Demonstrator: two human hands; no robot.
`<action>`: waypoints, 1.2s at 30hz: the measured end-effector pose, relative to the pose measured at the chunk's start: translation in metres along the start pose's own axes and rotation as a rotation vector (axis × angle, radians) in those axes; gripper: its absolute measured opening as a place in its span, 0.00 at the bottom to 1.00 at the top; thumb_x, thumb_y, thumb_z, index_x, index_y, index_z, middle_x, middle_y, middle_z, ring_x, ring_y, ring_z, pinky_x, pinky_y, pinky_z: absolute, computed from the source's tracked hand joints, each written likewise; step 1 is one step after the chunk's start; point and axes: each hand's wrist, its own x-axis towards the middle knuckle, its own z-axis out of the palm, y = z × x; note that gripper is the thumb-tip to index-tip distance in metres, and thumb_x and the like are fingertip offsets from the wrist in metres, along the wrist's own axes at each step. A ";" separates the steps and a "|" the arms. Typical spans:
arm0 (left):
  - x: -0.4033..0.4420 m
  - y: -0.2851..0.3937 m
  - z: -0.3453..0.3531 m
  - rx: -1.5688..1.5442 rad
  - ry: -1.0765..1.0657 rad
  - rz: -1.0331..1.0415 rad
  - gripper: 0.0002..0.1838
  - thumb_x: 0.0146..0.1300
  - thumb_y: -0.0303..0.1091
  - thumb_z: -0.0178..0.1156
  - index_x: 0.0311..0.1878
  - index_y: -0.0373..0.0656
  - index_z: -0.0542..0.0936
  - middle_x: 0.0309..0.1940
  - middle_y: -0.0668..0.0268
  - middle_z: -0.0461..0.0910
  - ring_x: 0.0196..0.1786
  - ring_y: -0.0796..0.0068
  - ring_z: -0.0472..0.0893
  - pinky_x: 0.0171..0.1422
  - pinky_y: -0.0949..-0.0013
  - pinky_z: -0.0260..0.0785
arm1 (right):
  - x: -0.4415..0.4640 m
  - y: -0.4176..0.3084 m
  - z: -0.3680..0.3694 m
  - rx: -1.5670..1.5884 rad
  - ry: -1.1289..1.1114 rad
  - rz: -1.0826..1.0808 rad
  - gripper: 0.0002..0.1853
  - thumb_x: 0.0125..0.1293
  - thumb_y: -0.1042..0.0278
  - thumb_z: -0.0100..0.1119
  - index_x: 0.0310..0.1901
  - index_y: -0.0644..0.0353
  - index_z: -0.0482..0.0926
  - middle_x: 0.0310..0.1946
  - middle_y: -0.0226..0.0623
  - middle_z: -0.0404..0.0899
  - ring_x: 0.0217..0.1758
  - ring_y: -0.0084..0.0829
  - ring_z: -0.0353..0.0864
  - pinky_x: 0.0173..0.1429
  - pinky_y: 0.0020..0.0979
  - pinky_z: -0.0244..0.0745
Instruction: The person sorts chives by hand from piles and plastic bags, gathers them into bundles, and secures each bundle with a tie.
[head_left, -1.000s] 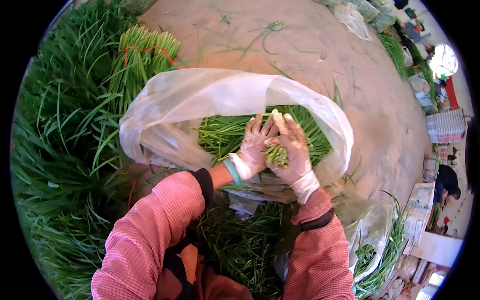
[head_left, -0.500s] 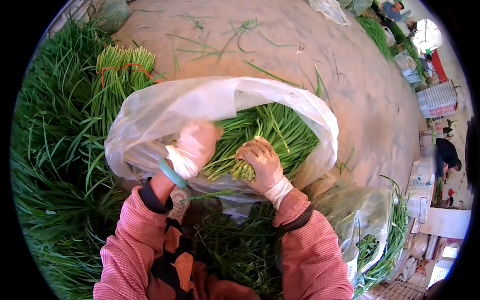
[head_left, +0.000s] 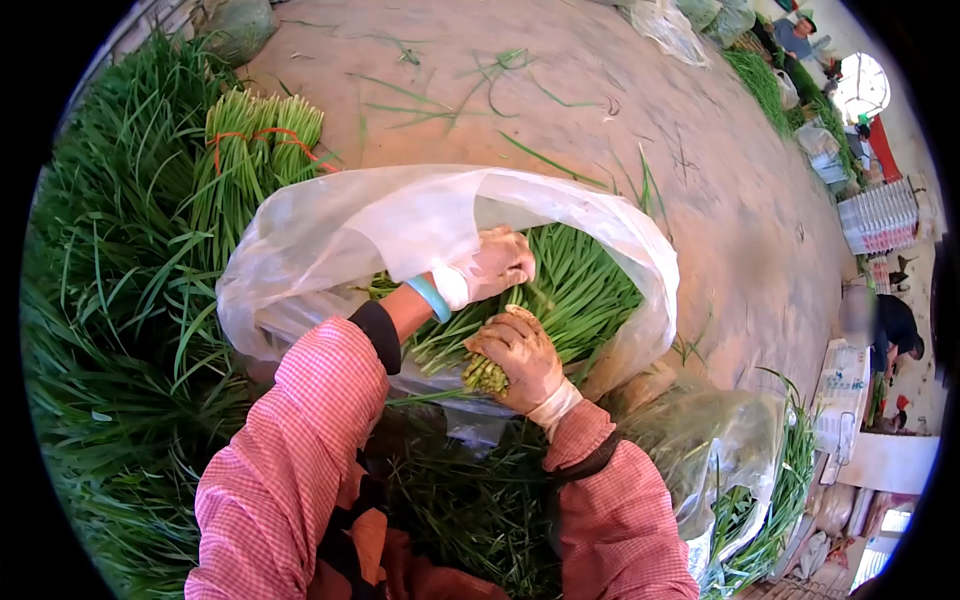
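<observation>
The left hand [head_left: 495, 265] has shifted rightward over the greens [head_left: 580, 290], its fingers' hold unclear, while the right hand [head_left: 522, 357] clasps a stalk bundle [head_left: 485, 376].

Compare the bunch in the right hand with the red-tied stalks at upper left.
The red-tied stalks are bound; no tie shows on the held bunch. The held bunch is in the right hand at the plastic bag's opening; the red-tied stalks lie outside it. The held bunch's cut ends face down the view, the red-tied stalks' up. Both are green with paler ends.
</observation>
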 end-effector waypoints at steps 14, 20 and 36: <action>-0.038 0.034 0.010 -0.576 0.416 0.020 0.13 0.52 0.36 0.56 0.39 0.39 0.74 0.45 0.57 0.71 0.51 0.59 0.69 0.58 0.64 0.57 | 0.022 0.008 -0.024 0.007 0.357 0.204 0.20 0.35 0.68 0.66 0.36 0.55 0.76 0.44 0.40 0.72 0.53 0.43 0.67 0.55 0.40 0.64; -0.120 0.001 0.076 0.550 -0.134 -0.219 0.40 0.53 0.48 0.54 0.65 0.41 0.50 0.64 0.53 0.52 0.67 0.54 0.50 0.66 0.55 0.47 | 0.031 0.000 -0.075 0.601 0.622 0.395 0.14 0.44 0.79 0.60 0.36 0.59 0.74 0.35 0.33 0.76 0.39 0.23 0.76 0.46 0.24 0.72; -0.153 0.343 -0.177 -0.285 0.195 0.332 0.57 0.39 0.46 0.70 0.66 0.40 0.41 0.62 0.54 0.56 0.64 0.62 0.57 0.65 0.63 0.50 | -0.062 -0.237 -0.258 0.906 0.981 0.587 0.18 0.45 0.83 0.62 0.42 0.65 0.73 0.34 0.34 0.77 0.35 0.25 0.77 0.39 0.24 0.74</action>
